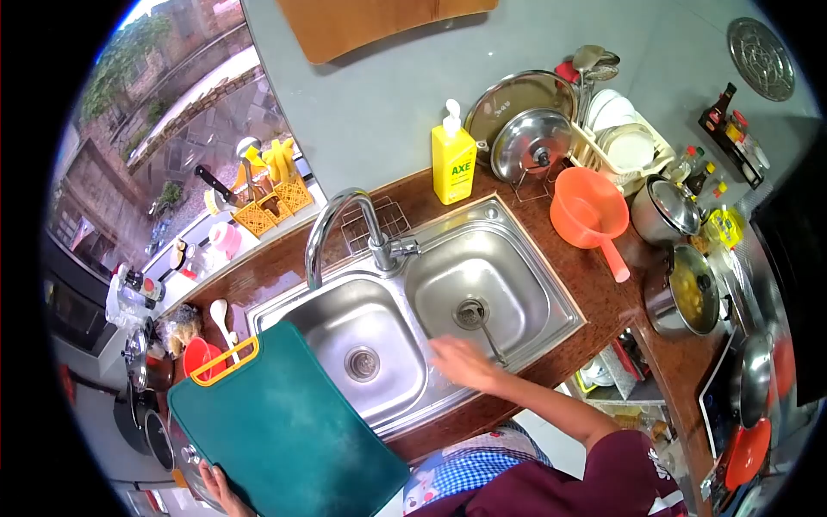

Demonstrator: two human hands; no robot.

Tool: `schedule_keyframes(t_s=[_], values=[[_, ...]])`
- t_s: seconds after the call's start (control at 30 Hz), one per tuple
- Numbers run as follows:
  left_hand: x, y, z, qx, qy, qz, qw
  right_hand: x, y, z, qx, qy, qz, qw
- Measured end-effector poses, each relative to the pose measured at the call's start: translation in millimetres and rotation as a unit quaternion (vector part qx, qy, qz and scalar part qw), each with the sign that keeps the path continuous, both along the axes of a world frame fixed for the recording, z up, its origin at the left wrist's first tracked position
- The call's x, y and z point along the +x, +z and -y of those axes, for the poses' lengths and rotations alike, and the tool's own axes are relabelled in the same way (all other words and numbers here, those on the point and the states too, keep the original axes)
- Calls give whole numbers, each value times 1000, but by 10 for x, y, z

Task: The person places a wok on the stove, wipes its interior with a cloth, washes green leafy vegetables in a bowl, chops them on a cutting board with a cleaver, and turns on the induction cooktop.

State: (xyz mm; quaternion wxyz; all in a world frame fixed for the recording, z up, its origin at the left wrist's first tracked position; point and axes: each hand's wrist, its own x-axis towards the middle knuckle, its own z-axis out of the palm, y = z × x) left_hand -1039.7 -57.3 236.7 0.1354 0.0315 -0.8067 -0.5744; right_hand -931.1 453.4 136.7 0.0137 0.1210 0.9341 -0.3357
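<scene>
My left hand grips the lower left edge of a large green cutting board. The board has a yellow-framed handle and leans over the sink's left front corner. My right hand is above the front of the double sink, by the divider between the basins. Its fingers stretch leftward, slightly blurred, with nothing visible in them. A metal spoon lies in the right basin, with its end at the drain. The chrome faucet arches over the left basin.
Behind the sink stands a yellow soap bottle. Pot lids, a dish rack, an orange dipper and pots crowd the right. A red cup sits beyond the board; a utensil basket stands at the window.
</scene>
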Motion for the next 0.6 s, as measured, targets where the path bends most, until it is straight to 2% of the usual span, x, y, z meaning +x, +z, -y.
schedule_keyframes(t_s=[0.03,0.07,0.1,0.17,0.2,0.23,0.3,0.37,0.4,0.43,0.5,0.57,0.6], values=[[-65,-199,129,-168,-1,24,986,123,-37,-154,49,-44,93,993],[-201,-466,203,77,17,61,995,254,-305,-287,129,-98,93,982],[-245,-578,167,87,2,68,994,356,-609,-375,207,-152,91,962],[-294,-700,86,108,-33,84,990,472,-806,-466,217,-164,122,955],[-267,-616,-221,149,-41,75,985,505,-888,-513,222,-170,137,950],[-316,-655,-295,139,-77,85,984,506,-1033,-574,216,-169,165,947],[-401,-836,-570,183,-22,99,978,486,-1273,-664,201,-167,218,940],[-557,-1122,-707,133,-86,116,981,450,-1301,-709,150,-220,207,941],[-565,-1132,-911,152,-136,128,970,434,-1295,-734,124,-246,201,940],[-538,-1131,-1179,172,-187,140,957,472,-1221,-771,119,-226,186,949],[-519,-1360,-1629,190,-107,143,965,661,-905,-843,110,-192,157,962],[-512,-1516,-1968,295,-222,184,911,817,-604,-875,106,-214,137,961],[-493,-1588,-2125,309,-240,192,900,930,-474,-894,104,-230,127,959]])
